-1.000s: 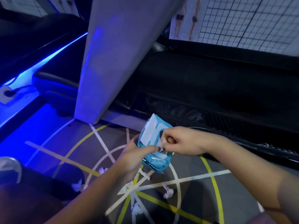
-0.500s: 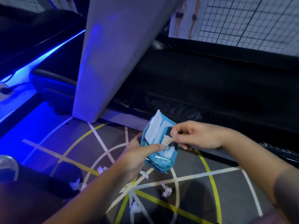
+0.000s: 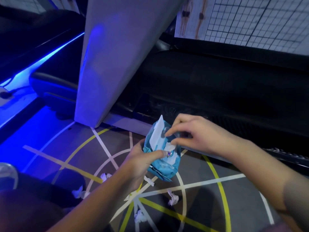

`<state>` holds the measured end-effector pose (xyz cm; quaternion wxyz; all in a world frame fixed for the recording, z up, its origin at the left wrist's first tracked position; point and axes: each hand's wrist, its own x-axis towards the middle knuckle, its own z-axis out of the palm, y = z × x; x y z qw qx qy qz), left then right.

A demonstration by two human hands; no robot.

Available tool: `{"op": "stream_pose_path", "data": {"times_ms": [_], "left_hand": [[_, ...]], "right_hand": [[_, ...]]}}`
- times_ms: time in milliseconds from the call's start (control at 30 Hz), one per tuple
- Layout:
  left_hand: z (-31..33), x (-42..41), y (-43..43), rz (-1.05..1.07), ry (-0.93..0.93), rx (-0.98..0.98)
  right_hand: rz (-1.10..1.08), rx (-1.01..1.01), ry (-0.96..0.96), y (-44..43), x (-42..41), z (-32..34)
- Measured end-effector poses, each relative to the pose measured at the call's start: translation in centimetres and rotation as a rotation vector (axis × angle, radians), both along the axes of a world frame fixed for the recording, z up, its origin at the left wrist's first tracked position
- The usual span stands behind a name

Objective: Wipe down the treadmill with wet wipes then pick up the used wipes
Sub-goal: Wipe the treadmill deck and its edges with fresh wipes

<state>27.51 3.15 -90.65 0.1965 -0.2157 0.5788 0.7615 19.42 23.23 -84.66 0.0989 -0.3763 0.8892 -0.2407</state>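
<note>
Both hands met at the wipe pack [image 3: 163,166] in the head view. The left hand [image 3: 142,163] gripped its lower half from the left, fingers wrapped behind and thumb pressed across the front, while the right hand [image 3: 197,136] reached in from the right with curled fingers over the opening, just under the raised white flap [image 3: 158,133]. A fresh wipe [image 3: 169,146] stuck out of that opening right at the right thumb, but blur hid the fingertips, so whether they pinched the sheet or only touched it could not be told. The likeliest trouble from here seemed to be a bad pull: a damp sheet tugged sideways could tear, or drag a clump of several out with it. The left thumb, sitting so near the opening, might also trap the sheet. A hard tug against a soft, squeezed pack could slip it out of the left hand and drop it among the litter below. The pack hung in the air between the two hands, above the floor [image 3: 204,203] and just short of the near edge of the treadmill [image 3: 217,84], whose dark deck lay beyond the hands, with its grey upright [image 3: 117,56] up and to their left. Several crumpled used wipes [image 3: 173,199] lay scattered on the floor's painted lines below the pack and to either side of the left forearm, none touched by a hand.
</note>
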Motion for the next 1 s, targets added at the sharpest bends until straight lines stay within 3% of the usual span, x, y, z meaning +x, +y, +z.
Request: {"op": "stream_pose_path", "data": {"times_ms": [100,267,600,800,900,1000], "left_hand": [[0.1,0.0,-0.1,-0.026,0.000,-0.005],[0.2,-0.2,-0.2,-0.038,0.003,-0.029],[-0.3,-0.4,-0.1,-0.035,-0.008,-0.041],[0.0,-0.8,0.1,-0.028,0.017,-0.052],[-0.5,-0.6,0.1,-0.013,-0.021,-0.049],[-0.7,-0.3,0.2,0.010,-0.075,-0.017]], "right_hand": [[0.002,0.186,0.076,-0.5,0.3,-0.5],[0.051,0.147,0.178,-1.2,1.1,-0.5],[-0.015,0.045,-0.007,-1.1,0.4,-0.6],[-0.240,-0.262,0.091,0.0,-0.5,0.8],[-0.431,-0.584,-0.024,0.9,-1.3,3.1],[-0.479,-0.606,-0.104,1.1,-1.4,3.8]]}}
